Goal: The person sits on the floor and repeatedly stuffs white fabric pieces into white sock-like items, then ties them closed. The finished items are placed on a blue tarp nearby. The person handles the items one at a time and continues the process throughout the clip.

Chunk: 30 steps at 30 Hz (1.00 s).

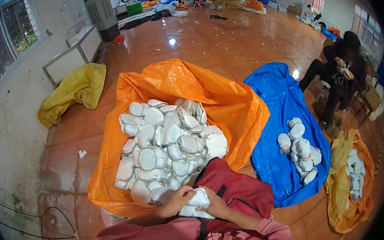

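White cloth bundle sits at six o'clock over the red fabric, our left hand and right hand curled nearly closed on its sides. We'd judge a light, even pinch best, clear of the white pieces filling the orange sack at eleven.

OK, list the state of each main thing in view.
Orange plastic sack: open, heaped with rounded white pads
Blue plastic sheet: spread out, white bundles on it
Yellow plastic sack, left: crumpled
Yellow-orange plastic sack, right: open, white pieces inside
White fabric piece: held in left hand and right hand
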Available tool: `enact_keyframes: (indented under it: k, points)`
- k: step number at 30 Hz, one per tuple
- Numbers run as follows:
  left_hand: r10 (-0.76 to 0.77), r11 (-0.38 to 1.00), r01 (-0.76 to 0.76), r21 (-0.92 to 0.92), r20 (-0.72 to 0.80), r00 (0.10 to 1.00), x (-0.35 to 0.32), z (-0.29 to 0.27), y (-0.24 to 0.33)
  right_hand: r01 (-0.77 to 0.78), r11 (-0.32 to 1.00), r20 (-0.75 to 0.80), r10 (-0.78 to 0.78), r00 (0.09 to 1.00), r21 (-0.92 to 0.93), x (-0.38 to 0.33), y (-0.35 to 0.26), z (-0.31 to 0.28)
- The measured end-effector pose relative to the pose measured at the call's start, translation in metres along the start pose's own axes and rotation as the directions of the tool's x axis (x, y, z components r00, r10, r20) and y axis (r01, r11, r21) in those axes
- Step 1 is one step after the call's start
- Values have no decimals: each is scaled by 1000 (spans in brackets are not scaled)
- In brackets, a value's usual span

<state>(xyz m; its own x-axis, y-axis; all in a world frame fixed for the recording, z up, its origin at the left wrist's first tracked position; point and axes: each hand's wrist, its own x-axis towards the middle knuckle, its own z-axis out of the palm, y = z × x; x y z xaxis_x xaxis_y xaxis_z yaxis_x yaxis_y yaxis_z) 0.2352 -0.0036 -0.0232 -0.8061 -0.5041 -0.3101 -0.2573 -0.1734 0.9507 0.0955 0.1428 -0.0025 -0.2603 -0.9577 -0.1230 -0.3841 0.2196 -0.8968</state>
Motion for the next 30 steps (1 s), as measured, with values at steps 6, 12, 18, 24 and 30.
enact_keyframes:
  k: [6,12,18,24,30]
  points:
    - [-209,961,252,-113,300,931,9,-17,19,-32,999,37,33,999,-23,1,-4,-2]
    - [-178,969,232,-87,407,896,21,-21,23,38,996,22,-36,999,-79,6,1,1]
    - [-89,968,170,-186,380,921,18,-13,17,-22,998,50,25,998,-67,6,-12,-4]
    - [84,946,-153,286,238,968,-1,-12,12,30,999,76,-31,997,16,-5,10,3]
    - [481,718,-552,424,271,834,-13,-11,7,-39,924,207,-43,977,379,-19,24,-5]
